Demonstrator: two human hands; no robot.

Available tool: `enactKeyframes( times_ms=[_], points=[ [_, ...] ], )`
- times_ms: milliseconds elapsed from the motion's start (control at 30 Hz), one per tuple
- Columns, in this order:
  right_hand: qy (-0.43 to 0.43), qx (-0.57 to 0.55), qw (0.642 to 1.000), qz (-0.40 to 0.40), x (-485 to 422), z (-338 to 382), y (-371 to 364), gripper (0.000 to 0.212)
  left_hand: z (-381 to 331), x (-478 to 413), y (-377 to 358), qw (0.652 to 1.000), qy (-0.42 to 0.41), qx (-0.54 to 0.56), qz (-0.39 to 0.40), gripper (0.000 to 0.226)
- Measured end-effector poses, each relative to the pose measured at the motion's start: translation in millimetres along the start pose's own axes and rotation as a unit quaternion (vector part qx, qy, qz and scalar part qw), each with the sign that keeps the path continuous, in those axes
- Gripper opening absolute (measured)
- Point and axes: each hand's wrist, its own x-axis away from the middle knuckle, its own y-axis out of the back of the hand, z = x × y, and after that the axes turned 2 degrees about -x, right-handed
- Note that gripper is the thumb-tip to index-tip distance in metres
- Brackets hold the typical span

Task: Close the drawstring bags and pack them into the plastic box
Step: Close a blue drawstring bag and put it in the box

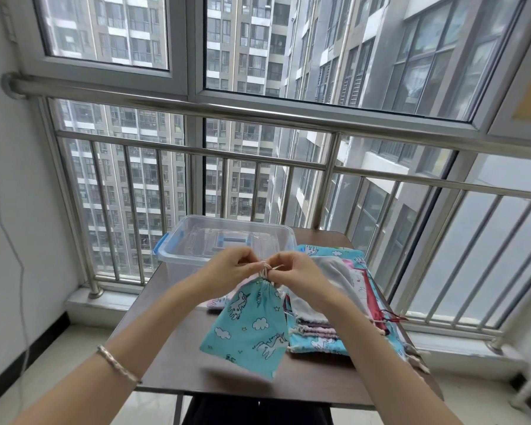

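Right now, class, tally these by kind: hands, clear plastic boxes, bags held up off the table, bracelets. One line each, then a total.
Hands: 2, the left hand and the right hand
Boxes: 1, the clear plastic box
Bags held up: 1, the turquoise bag
Bracelets: 1, the bracelet on the left wrist
Total: 5

Left arm: bare, enters from lower left of the frame, reaching up toward centre; braided bracelet [118,363] on the wrist. Left hand [227,271]: fingers curled, pinching the drawstring [265,269]. Right arm: bare, enters from lower right, angled up to centre. Right hand [299,273]: fingers curled, pinching the same drawstring, fingertips close to the left's.
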Motion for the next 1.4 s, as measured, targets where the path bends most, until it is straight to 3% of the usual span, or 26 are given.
enactKeyframes(
  times_ms=[167, 300, 467, 633, 767, 967, 1100, 1233, 1400],
  points=[
    [0.005, 0.000, 1.000, 0.022, -2, -1, 4, 0.038, 1, 1, 0, 1.000, 0.000, -0.008, 0.012, 0.014],
    [0.006, -0.032, 0.998, 0.055, -2, 0, 7, 0.038, -3, 1, 1, 0.999, 0.004, 0.024, 0.032, 0.019],
    [0.033, -0.082, 0.996, 0.026, 0, -3, 0, 0.025, -7, 2, 1, 0.997, 0.014, 0.054, 0.045, 0.022],
    [0.028, -0.211, 0.977, 0.007, 3, 0, -2, 0.054, -7, 4, 3, 0.998, 0.015, 0.037, 0.045, 0.017],
    [0.043, -0.121, 0.992, -0.016, 7, 7, 8, 0.039, 0, 10, 2, 0.996, 0.015, 0.076, 0.045, 0.017],
    [0.010, -0.305, 0.952, -0.039, 10, 7, 10, 0.039, -3, 15, 3, 0.994, 0.024, 0.093, 0.059, 0.014],
    [-0.025, -0.362, 0.929, -0.075, 12, 5, 4, 0.035, -4, 20, 5, 0.997, 0.015, 0.073, 0.038, 0.013],
    [-0.032, -0.318, 0.939, -0.123, 15, -1, 16, 0.033, 3, 28, 16, 0.999, 0.018, 0.042, 0.004, 0.012],
    [-0.045, -0.180, 0.977, -0.102, 18, -2, 16, 0.029, 1, 32, 17, 0.996, -0.034, -0.076, -0.037, 0.005]
  ],
)
